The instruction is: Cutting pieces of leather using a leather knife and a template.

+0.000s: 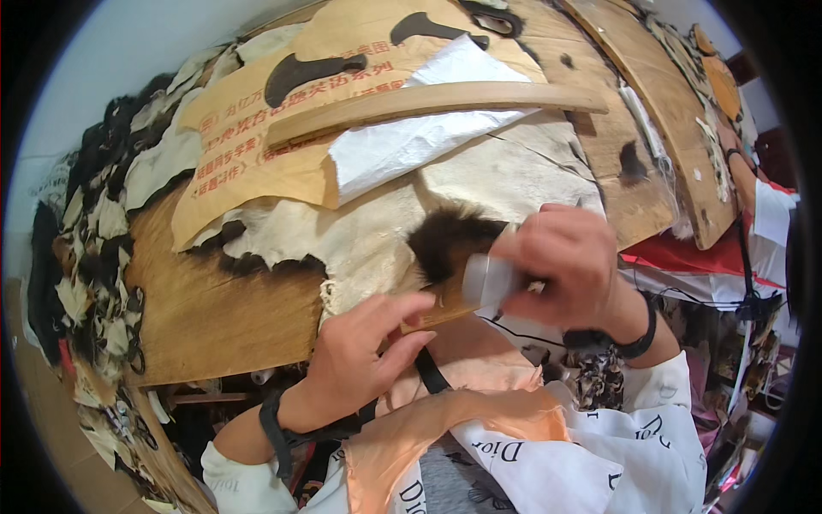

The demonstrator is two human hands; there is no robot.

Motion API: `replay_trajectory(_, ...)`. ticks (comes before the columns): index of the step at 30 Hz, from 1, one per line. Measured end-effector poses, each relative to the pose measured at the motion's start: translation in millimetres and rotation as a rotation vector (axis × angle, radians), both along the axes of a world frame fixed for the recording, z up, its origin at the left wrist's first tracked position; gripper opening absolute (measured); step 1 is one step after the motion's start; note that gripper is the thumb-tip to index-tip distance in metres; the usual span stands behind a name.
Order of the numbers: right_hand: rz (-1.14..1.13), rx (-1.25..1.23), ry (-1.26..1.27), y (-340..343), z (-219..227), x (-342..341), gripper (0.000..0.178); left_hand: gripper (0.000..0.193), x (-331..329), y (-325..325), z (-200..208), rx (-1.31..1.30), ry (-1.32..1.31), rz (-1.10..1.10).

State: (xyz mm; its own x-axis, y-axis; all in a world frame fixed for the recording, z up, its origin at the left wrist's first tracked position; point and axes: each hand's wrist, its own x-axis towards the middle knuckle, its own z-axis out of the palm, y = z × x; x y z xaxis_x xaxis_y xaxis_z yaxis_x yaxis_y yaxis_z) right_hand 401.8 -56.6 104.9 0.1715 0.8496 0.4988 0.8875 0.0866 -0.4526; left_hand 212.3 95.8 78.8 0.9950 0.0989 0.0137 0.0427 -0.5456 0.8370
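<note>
My right hand is closed around a pale, translucent, blocky object, blurred by motion; its exact kind does not show. It is above the near edge of the wooden board. My left hand is to its left at the same edge, thumb and fingers apart, with nothing visible between them. Just beyond both hands, a tuft of dark brown fur sticks up beside the cream hide. The hide lies skin side up, dark fur fringing its left edge.
A printed yellow-brown paper sheet, white sheeting and a curved wooden strip lie over the hide. Two dark axe-shaped pieces are on the paper. Fur scraps pile at the left. Another person's arm is at far right.
</note>
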Motion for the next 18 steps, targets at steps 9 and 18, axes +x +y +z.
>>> replay_trajectory(9,0.382,0.185,0.026,43,-25,-73,0.020,0.043,3,17,-36,0.055,-0.186,-0.085)
replay_trajectory(18,-0.168,-0.535,0.036,71,-56,-15,0.016,0.021,10,56,-62,-0.435,0.129,0.152)
